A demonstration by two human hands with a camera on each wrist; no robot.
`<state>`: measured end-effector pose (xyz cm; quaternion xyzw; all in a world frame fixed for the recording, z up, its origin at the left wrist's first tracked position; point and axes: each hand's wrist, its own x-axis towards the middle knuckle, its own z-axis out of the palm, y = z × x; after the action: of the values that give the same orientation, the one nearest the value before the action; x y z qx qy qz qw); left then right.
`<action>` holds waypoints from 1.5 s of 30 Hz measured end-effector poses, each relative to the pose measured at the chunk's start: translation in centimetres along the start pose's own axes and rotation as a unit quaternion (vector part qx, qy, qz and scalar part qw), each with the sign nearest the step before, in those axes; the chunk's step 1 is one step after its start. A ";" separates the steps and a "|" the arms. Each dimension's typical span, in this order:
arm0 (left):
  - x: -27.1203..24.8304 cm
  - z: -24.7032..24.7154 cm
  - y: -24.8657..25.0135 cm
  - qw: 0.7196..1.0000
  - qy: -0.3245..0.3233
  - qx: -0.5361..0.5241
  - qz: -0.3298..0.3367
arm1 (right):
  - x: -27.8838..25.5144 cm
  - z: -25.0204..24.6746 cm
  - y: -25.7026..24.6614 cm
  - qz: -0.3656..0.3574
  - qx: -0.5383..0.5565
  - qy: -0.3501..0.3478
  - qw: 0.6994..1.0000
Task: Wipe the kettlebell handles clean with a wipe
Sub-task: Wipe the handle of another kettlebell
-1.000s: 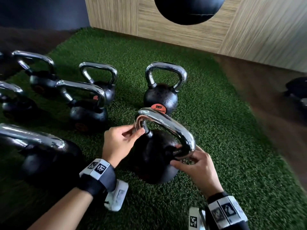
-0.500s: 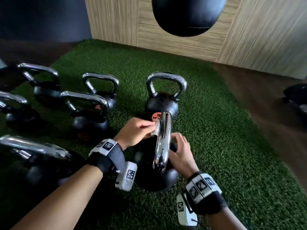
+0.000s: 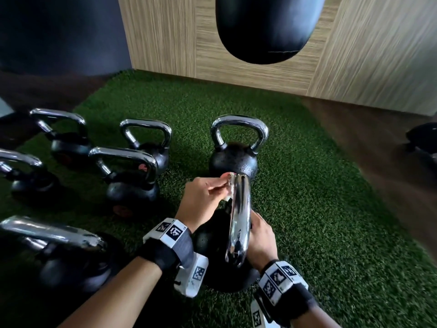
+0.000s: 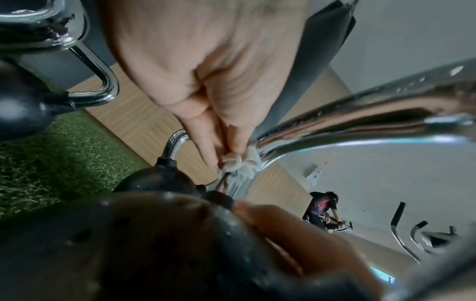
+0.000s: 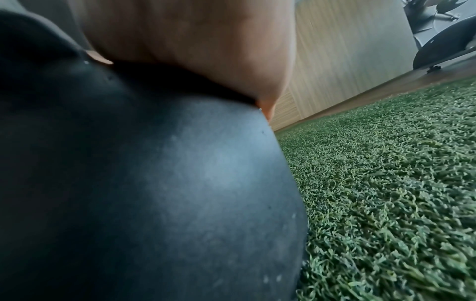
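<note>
While the left hand (image 3: 203,197) pinches the wipe (image 4: 244,167) against the near kettlebell's handle (image 3: 240,216) and the right hand (image 3: 261,235) steadies the body, its grip hidden, six other kettlebells look unwiped.

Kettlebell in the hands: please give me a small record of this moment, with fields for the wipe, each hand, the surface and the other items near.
kettlebell being cleaned: black body, chrome handle, handle seen edge-on from the head view
wipe: small white piece, pinched against the far end of the handle
left hand: pinches the wipe
right hand: rests against the kettlebell body, steadying it; fingers hidden
surface: green turf
nearby: kettlebell behind, more kettlebells to the left, punching bag hanging above
</note>
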<state>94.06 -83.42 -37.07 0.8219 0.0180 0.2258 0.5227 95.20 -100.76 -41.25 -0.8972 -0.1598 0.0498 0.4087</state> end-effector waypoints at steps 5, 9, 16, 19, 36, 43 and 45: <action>0.9 -1.8 1.3 0.996 -0.054 -0.069 0.011 | 0.0 0.1 -0.1 0.005 0.001 0.005 1.000; -0.3 -3.2 1.4 0.983 -0.118 -0.136 -0.036 | -0.2 0.0 -0.2 0.002 0.009 0.005 1.000; -0.6 -3.7 3.8 0.972 -0.115 -0.189 -0.073 | -0.1 0.1 -0.2 0.004 0.005 0.010 1.000; -2.7 -5.1 3.8 0.954 -0.199 -0.203 -0.095 | 0.0 0.3 0.1 0.004 0.002 0.013 1.000; -9.9 -4.7 2.1 0.970 -0.159 -0.182 -0.039 | 0.3 0.7 0.8 -0.006 -0.014 0.020 1.000; -11.1 -3.4 -0.8 0.977 -0.143 -0.125 -0.098 | 0.1 0.4 0.3 0.013 -0.030 0.011 0.999; -11.5 -3.2 -1.3 0.979 -0.141 -0.111 -0.098 | -0.2 0.1 -0.3 -0.005 -0.059 -0.013 0.998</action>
<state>82.78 -83.17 -41.12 0.7768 -0.0002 0.0561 0.6273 94.96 -100.59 -41.09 -0.9183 -0.1720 0.0495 0.3533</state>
